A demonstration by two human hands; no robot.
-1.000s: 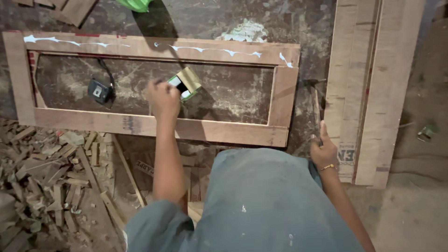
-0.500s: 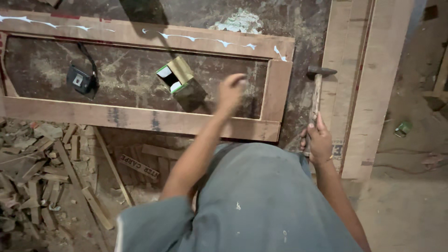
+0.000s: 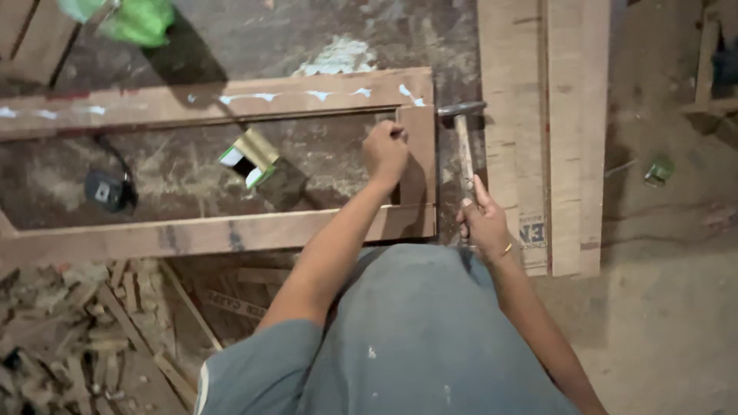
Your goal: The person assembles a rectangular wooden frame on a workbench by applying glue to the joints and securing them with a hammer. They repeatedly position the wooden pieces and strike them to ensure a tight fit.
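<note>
A rectangular wooden frame [image 3: 231,230] lies flat on a dark, stained surface, with white glue dabs along its top rail. My left hand [image 3: 386,152] rests on the inner top corner of the frame's right upright, its fingers bunched together; whatever they pinch is hidden. Just right of the frame, my right hand [image 3: 484,224] grips the wooden handle of a hammer [image 3: 463,142]. The steel head of the hammer hovers beside the frame's top right corner.
Inside the frame lie a small open cardboard box [image 3: 250,157] and a black device with a cord [image 3: 104,190]. Long pale planks [image 3: 561,154] lie along the right. A green bag [image 3: 131,19] sits at top left, and scrap wood [image 3: 61,338] is piled at bottom left.
My left hand has moved from the small box to the frame's right upright. My right hand has lifted the hammer beside the frame's corner. The view has shifted right.
</note>
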